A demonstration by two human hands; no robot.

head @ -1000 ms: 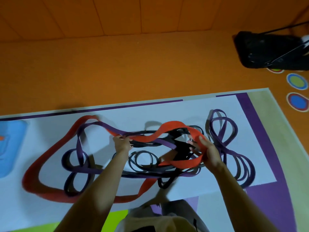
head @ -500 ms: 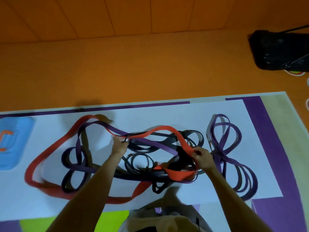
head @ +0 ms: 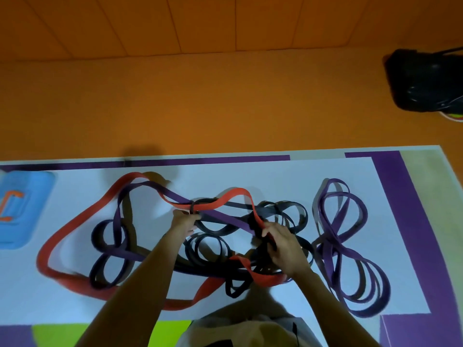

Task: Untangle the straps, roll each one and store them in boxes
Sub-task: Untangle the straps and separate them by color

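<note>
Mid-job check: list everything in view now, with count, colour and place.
red strap: one, red, looping through the tangle
purple strap: at least one, purple, in the tangle
black straps: count unclear, black, tangle's centre
purple bundle: one, purple, apart at right
blue box: one, blue, left edge
black bag: one, black, upper right corner
mat: one, white and purple, under all straps
left hand: one, gripping black straps
right hand: one, gripping red strap
</note>
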